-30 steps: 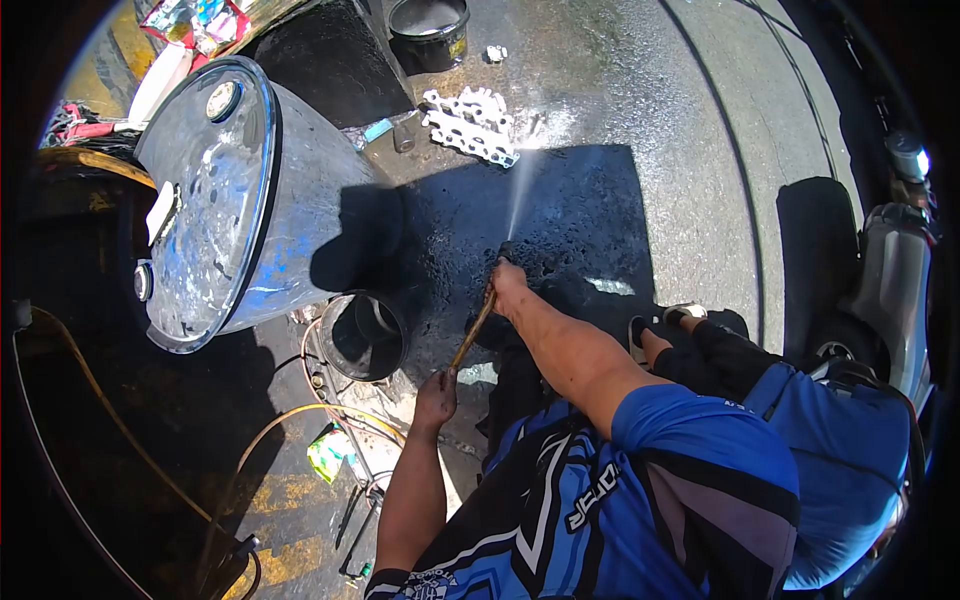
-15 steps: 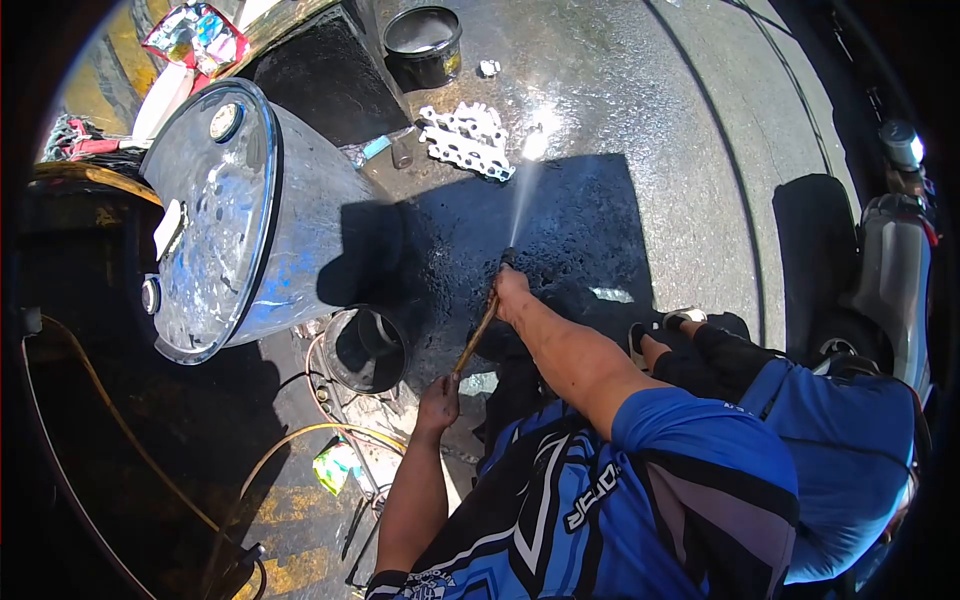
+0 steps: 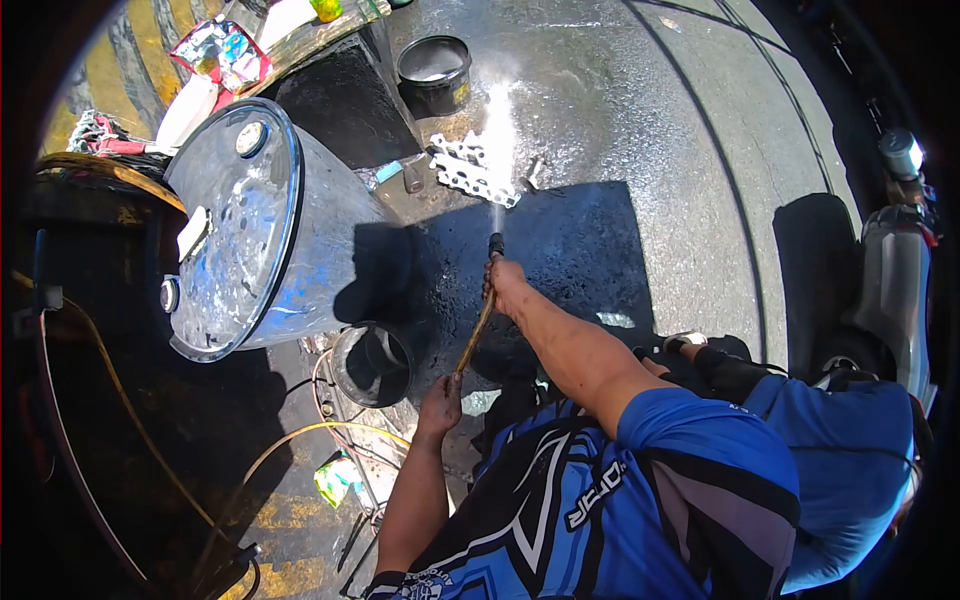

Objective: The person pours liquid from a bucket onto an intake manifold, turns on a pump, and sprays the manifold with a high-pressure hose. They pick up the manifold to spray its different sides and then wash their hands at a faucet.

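Observation:
My right hand (image 3: 506, 280) is wrapped round the hose just behind its dark nozzle (image 3: 496, 243). Water shoots forward from there in a bright white jet (image 3: 498, 130). Farther back, my left hand (image 3: 440, 405) grips the same yellowish-brown hose (image 3: 475, 340). Beyond the nozzle, a silvery metal engine part (image 3: 462, 168) full of holes lies on the wet pavement, and the jet runs over its right side. A small metal piece (image 3: 537, 172) rests just right of the jet.
A large blue-grey drum (image 3: 325, 190) stands at left, with a dark bucket (image 3: 372, 365) beside its base. Another black bucket (image 3: 435, 75) holds liquid at the back. On my right is a person in blue (image 3: 830, 460), near a motorcycle (image 3: 890, 290). Hoses (image 3: 320, 428) cross the ground at lower left.
The jet has swung left, from right of the engine part onto its right side. The small metal piece now shows beside it. The whole view has shifted slightly.

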A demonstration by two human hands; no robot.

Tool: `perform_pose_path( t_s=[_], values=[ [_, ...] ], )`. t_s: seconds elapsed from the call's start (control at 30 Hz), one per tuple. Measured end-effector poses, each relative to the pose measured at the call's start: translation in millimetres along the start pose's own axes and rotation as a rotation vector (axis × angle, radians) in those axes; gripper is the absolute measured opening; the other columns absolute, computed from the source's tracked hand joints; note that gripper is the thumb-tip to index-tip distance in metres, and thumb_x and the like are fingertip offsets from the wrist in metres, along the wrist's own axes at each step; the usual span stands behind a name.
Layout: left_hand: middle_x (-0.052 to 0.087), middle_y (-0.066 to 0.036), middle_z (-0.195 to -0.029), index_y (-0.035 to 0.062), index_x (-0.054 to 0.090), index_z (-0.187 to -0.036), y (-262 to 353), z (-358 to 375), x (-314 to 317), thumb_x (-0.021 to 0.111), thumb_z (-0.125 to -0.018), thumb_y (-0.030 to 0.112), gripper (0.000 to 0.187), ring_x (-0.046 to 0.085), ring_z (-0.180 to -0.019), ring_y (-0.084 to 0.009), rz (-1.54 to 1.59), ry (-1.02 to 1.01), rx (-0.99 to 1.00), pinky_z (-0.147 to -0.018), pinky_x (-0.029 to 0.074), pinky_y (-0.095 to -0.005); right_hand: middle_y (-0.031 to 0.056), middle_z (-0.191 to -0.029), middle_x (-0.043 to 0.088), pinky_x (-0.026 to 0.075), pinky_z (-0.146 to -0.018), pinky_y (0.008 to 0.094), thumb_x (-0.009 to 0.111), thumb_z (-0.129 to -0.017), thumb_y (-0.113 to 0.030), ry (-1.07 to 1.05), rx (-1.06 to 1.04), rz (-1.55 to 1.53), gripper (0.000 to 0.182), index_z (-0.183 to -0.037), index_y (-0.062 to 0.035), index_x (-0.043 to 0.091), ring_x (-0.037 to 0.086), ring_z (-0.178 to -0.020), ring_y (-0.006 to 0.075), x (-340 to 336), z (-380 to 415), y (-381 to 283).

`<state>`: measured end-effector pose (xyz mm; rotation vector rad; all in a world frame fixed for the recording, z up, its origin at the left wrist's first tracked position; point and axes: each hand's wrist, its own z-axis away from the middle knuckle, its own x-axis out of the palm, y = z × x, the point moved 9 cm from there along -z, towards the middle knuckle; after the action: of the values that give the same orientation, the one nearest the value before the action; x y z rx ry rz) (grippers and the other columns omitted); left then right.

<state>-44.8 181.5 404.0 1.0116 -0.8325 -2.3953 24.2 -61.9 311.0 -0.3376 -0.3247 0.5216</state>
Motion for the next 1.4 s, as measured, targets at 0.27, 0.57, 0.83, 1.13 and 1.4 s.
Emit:
perform_pose_path(
  t_s=[0.27,0.57,0.83,1.13,1.4],
  values=[
    [0.065,-0.028,-0.088,-0.0031,0.061,-0.097,16,0,-7,0.043,-0.102,0.048,0.055,0.062,-0.089,-0.0494,-0.017,-0.013,0.040,-0.074,0.047,-0.0493,0.0033,-0.060,0.044,0.039,-0.044,0.0368,0.048,-0.101,-0.040,-0.014,-0.008,-0.014,0.037,-0.078,-0.0107,0.049,0.043,-0.046,0.0182,-4,4,-14],
    [0.064,-0.029,-0.084,-0.0034,0.061,-0.090,14,8,-12,0.044,-0.102,0.046,0.054,0.060,-0.086,-0.0514,-0.069,-0.078,0.068,-0.071,0.046,-0.0519,0.0030,-0.057,0.042,0.038,-0.045,0.0372,0.044,-0.100,-0.033,0.164,0.089,-0.084,0.033,-0.074,-0.0117,0.047,0.042,-0.045,0.0196,-45,-1,24],
    [0.062,-0.030,-0.082,-0.0036,0.059,-0.086,7,14,-8,0.045,-0.102,0.044,0.052,0.059,-0.085,-0.0518,-0.062,-0.116,0.009,-0.070,0.045,-0.0523,0.0045,-0.058,0.044,0.039,-0.046,0.0389,0.042,-0.098,-0.028,0.191,0.125,-0.064,0.030,-0.073,-0.0108,0.045,0.045,-0.047,0.0209,-53,-9,44],
    [0.064,-0.026,-0.086,-0.0029,0.062,-0.097,0,9,-19,0.042,-0.100,0.055,0.061,0.064,-0.087,-0.0434,-0.080,-0.097,0.014,-0.075,0.047,-0.0469,0.0048,-0.058,0.043,0.038,-0.044,0.0377,0.043,-0.099,-0.028,0.173,0.075,-0.132,0.030,-0.074,-0.0102,0.046,0.044,-0.046,0.0210,-39,6,31],
    [0.062,-0.031,-0.088,-0.0033,0.061,-0.090,7,10,-33,0.043,-0.101,0.048,0.056,0.059,-0.092,-0.0517,-0.089,-0.072,0.028,-0.075,0.045,-0.0525,0.0055,-0.058,0.043,0.040,-0.043,0.0372,0.040,-0.095,-0.020,0.235,0.085,-0.119,0.023,-0.076,-0.0089,0.046,0.044,-0.045,0.0209,-39,11,30]
  ],
)
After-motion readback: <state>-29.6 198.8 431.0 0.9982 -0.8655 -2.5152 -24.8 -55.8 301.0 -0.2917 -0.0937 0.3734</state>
